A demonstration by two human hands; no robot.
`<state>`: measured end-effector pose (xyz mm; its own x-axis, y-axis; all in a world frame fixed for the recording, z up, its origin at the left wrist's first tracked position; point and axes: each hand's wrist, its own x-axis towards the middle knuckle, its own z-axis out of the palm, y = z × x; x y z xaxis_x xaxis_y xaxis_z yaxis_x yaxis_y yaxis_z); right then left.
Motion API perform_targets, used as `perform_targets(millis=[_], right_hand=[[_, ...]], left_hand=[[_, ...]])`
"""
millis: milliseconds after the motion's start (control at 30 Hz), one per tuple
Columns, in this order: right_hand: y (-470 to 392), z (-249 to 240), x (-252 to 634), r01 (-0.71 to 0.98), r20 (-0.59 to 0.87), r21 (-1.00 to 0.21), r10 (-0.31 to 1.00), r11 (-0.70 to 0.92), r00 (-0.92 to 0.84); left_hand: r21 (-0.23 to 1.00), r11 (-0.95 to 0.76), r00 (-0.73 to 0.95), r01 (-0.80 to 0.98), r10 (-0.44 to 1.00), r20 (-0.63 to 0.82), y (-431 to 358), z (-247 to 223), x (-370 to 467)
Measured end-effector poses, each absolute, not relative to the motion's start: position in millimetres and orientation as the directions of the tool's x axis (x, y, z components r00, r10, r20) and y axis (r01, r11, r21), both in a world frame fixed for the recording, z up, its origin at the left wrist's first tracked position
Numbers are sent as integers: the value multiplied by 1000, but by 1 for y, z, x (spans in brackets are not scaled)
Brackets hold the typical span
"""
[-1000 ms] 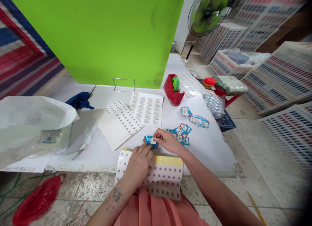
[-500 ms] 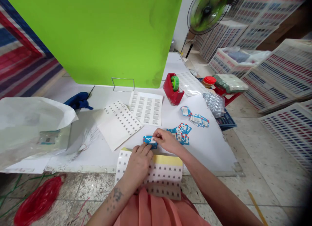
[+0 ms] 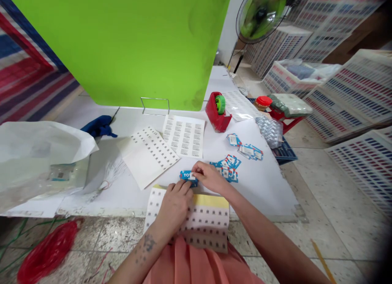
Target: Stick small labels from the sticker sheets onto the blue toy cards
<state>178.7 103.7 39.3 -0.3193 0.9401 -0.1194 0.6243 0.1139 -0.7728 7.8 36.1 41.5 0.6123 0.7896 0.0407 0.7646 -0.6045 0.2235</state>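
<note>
At twelve o'clock my right hand [image 3: 210, 178] pinches a white sticker [image 3: 192, 176] on the blue card [image 3: 185, 174], my left hand [image 3: 176, 201] loosely open against it, stickered cards [image 3: 229, 163] at one, more stickers left on the sheet [image 3: 211, 222].

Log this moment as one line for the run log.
left hand: fingertips on blue card | right hand: fingertips at white label on card | label sheet: beneath left hand | red tape dispenser: on table
</note>
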Motion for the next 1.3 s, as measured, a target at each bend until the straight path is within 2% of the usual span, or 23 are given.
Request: perform_targets(millis=[333, 633, 867, 1067, 1300], right_hand=[[104, 36, 177, 675, -58, -708, 935, 208, -350], [95, 35, 173, 752, 62, -549, 914, 366, -400], [92, 30, 175, 724, 91, -614, 939, 315, -332], [100, 23, 177, 684, -1, -707, 967, 179, -254], [108, 20, 172, 720, 5, -663, 963, 206, -271]], left_hand=[[195, -605, 611, 772, 791, 32, 36, 42, 9], [160, -592, 597, 790, 802, 22, 39, 41, 13], [134, -599, 598, 789, 800, 49, 40, 41, 13], [128, -598, 595, 791, 801, 66, 37, 40, 13], [127, -596, 594, 793, 803, 57, 30, 34, 12]])
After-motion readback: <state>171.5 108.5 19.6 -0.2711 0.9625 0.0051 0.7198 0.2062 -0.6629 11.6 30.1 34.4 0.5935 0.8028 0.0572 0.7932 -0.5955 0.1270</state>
